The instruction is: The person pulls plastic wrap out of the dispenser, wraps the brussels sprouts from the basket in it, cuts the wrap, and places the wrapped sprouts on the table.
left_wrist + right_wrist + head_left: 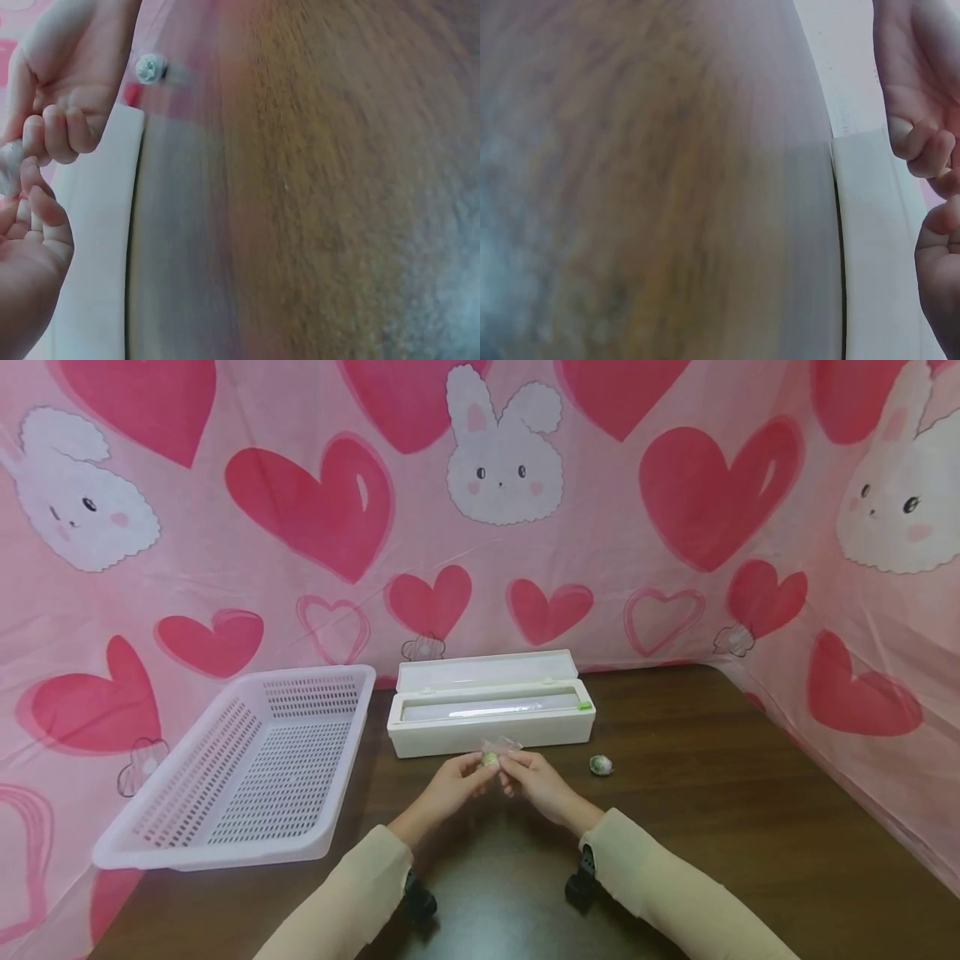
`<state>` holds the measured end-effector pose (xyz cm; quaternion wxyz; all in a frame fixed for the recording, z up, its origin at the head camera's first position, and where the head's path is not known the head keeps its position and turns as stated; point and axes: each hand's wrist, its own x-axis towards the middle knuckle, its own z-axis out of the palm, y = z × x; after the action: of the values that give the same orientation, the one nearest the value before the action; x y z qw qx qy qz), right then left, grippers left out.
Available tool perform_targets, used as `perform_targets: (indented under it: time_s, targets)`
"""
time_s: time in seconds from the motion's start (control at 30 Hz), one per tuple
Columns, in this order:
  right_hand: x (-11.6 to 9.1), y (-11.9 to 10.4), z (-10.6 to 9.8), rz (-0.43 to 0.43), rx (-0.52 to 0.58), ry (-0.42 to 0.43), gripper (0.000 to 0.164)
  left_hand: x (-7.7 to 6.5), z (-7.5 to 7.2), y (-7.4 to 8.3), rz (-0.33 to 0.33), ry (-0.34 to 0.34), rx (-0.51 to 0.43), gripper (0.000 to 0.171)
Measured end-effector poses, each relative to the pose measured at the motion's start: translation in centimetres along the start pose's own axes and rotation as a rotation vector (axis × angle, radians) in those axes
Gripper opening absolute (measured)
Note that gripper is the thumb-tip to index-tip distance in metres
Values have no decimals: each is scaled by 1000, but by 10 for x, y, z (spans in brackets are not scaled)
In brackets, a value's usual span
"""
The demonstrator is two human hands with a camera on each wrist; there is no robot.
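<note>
Both hands meet in front of the white box. Between the fingertips of my left hand (453, 778) is a small round pale-green thing (490, 758), partly hidden by the fingers. My right hand (542, 785) pinches the clear plastic film (504, 744) around it, whose loose edge stands up above the fingers. The film also shows as a whitish bundle (10, 169) between both hands in the left wrist view. Right of the hands, a small green-and-white wrapped ball (601, 765) lies on the table. The right wrist view shows curled fingers, but not what they hold.
Behind the hands stands a long white cling film box (491, 735), its lid (487, 670) raised and a green slider (583, 705) at its right end. A white perforated plastic basket (333, 793) stands left on the dark wooden table (697, 827). A pink heart-patterned cloth (615, 543) hangs behind.
</note>
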<state>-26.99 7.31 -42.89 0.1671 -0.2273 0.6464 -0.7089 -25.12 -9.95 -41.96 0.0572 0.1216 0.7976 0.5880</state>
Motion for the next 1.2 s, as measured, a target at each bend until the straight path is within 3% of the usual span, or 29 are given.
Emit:
perform_targets:
  time_s: [0.27, 0.4, 0.67, 0.93, 1.07, 1.2]
  targets:
    - [0, -2, 2, -13, -53, 59, 28, 0, -1, -3, 34, 8, 26, 35]
    - [1, -3, 2, -23, -86, 73, 29, 0, -1, 0, 20, 16, 43, 34]
    - [-9, -29, 12, -129, -228, 93, 27, -3, 0, 2, 4, -17, 11, 49]
    - [-1, -8, 2, -36, -81, 121, 31, -1, 4, 0, 67, -3, 37, 40]
    - [0, -5, 3, -65, -66, 128, 33, -1, 3, 3, 97, 10, 80, 36]
    - [-2, -9, 5, -103, -95, 95, 34, -1, 2, 4, 68, 12, 114, 35]
